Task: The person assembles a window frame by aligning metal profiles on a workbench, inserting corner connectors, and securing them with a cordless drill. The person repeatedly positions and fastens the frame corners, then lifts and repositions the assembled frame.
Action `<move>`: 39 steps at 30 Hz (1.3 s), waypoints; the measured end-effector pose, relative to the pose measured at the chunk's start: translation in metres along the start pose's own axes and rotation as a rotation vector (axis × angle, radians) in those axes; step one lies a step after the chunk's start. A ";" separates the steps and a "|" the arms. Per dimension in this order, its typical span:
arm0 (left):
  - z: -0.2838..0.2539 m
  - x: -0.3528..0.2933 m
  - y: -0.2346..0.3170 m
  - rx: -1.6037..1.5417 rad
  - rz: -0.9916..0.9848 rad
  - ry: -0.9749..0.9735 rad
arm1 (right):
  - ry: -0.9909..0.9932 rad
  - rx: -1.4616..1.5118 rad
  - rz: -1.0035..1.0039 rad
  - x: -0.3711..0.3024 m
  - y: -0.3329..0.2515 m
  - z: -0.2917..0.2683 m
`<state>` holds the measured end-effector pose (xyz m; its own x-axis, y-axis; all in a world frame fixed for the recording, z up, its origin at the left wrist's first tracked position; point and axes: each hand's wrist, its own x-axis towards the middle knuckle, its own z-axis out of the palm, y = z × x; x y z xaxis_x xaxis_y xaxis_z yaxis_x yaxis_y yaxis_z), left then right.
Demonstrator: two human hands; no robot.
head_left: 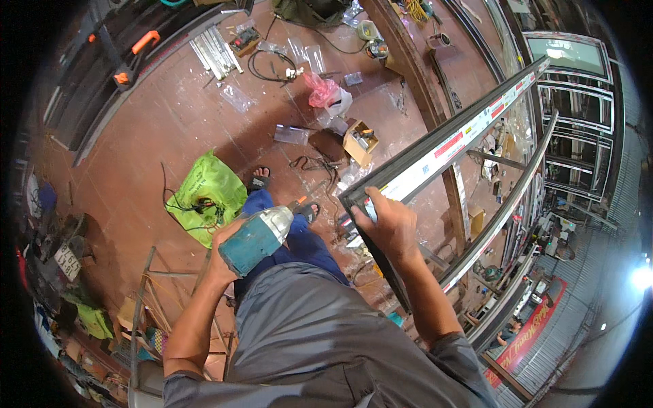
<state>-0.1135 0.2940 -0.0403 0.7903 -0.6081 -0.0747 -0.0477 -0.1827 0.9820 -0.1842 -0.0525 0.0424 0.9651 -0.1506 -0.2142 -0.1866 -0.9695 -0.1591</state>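
My left hand is wrapped round a teal cordless impact driver. The tool's silver nose slants up and to the right, ending in an orange-tipped bit. Its handle is mostly hidden by the hand and the body. My right hand grips the near corner of a long black metal frame, thumb and forefinger bent over the edge. White labelled film runs along this frame. The driver's bit points toward the corner but stands apart from it.
A green plastic bag lies on the tiled floor at left, with cables on it. Ahead lie a small open cardboard box, a pink bag and white strips. A brown beam and stacked window frames stand right.
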 end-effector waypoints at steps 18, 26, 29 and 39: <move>0.065 0.109 -0.061 -0.397 -0.113 -0.536 | 0.202 0.033 0.186 -0.093 0.035 0.039; 0.067 0.150 -0.073 -0.291 -0.018 -0.716 | 0.192 -0.036 0.209 -0.091 0.045 0.040; 0.074 0.187 -0.070 -0.330 -0.039 -0.642 | 0.192 -0.024 0.193 -0.088 0.046 0.038; 0.161 0.402 -0.023 0.087 -0.216 -1.627 | 0.245 -0.022 0.116 -0.083 0.050 0.043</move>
<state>0.1071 -0.0706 -0.1204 -0.6450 -0.6801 -0.3485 -0.1053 -0.3726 0.9220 -0.2812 -0.0796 0.0105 0.9538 -0.3003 0.0106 -0.2966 -0.9467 -0.1255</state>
